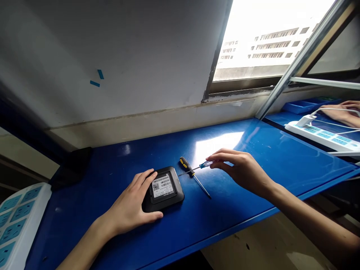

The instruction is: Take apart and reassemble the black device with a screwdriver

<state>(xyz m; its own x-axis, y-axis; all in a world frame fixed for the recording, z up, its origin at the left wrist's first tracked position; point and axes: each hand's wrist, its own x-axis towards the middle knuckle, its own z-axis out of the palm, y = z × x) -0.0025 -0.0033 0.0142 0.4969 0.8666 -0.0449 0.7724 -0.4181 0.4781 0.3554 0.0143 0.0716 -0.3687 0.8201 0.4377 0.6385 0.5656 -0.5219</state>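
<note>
A square black electronic device [164, 186] with a white printed label lies on the blue table. My left hand [132, 204] grips its left side, fingers on the far edge and thumb at the near edge. Between the fingertips of my right hand [239, 167] is the clear blue handle of a thin screwdriver [203, 164]. Its shaft points left, and the tip reaches the device's right edge; whether it sits in a slot there I cannot tell. Under that shaft lies a second screwdriver [185, 165] with a black and yellow handle, loose on the table.
A large white power strip [21, 213] stands at the table's left edge. Past a metal frame post [302, 56] on the right are another power strip [323, 137] with a white plug, a blue tray [299, 107] and another person's hands [341, 112]. A wall and window border the back.
</note>
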